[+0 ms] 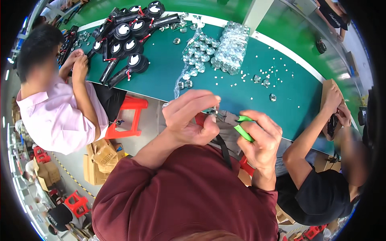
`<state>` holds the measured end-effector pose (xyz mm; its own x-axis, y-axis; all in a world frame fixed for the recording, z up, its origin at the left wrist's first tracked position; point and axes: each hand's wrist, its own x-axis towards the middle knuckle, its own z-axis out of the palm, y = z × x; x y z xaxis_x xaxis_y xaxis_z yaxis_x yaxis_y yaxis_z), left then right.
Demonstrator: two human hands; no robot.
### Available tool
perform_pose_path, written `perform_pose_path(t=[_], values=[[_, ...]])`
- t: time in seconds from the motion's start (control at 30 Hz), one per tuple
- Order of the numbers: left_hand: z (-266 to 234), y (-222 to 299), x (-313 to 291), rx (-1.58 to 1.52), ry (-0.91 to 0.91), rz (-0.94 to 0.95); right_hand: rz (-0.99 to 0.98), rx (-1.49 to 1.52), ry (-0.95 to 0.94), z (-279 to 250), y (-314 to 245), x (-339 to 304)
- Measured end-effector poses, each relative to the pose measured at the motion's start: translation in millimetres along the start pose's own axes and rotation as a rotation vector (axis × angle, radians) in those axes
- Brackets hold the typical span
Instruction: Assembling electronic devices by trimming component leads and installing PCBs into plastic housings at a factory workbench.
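Note:
My left hand (pixel 189 117) is closed in a pinch on a small electronic part (pixel 212 111) with a dark and metallic look. Fingers and thumb cover much of that part. In my right hand (pixel 262 138) are green-handled pliers (pixel 244 131), gripped around the handles. Their grey jaws point left and reach up to the part, but I cannot tell if they touch it. Both hands are held in front of my body, at the near edge of the green table (pixel 161 76).
Black handled units (pixel 136 62) with round white discs are piled at the back left. Plastic-wrapped small parts (pixel 231 48) sit at the centre back; white bits (pixel 265 74) lie scattered to the right. People (pixel 60 92) work on both sides. A red stool (pixel 134 116) stands at left.

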<state>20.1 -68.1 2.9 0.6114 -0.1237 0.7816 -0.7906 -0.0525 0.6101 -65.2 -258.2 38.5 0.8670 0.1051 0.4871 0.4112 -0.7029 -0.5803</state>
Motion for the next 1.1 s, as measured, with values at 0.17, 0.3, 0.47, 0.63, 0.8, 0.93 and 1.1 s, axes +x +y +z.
perform_pose_path(t=[0.17,0.3,0.47,0.63,0.8,0.93,1.1], values=[[-20.4,-13.9,-12.7,0.023,-0.049,-0.065,0.031,0.088,0.191,-13.9,4.2,-6.1],[-35.5,-14.7,-26.6,-0.354,0.008,-0.360,0.169,-0.032,0.612,-65.9,20.1,-11.2],[-33.1,-10.6,-21.7,-0.713,-0.045,-0.533,0.270,-0.028,0.358,-51.2,65.6,10.2],[-37.3,-7.6,-24.9,-0.731,-0.032,-0.522,0.397,-0.372,0.253,-40.3,121.6,15.4],[-38.7,-6.5,-24.6,-0.705,0.004,-0.545,0.461,-0.636,0.177,-28.6,153.8,10.9],[-38.1,-8.3,-25.1,-0.692,0.020,-0.556,0.466,-0.659,0.192,-19.7,157.0,4.5],[-37.6,-14.2,-23.5,-0.678,0.023,-0.555,0.454,-0.682,0.204,-16.0,162.2,4.8]])
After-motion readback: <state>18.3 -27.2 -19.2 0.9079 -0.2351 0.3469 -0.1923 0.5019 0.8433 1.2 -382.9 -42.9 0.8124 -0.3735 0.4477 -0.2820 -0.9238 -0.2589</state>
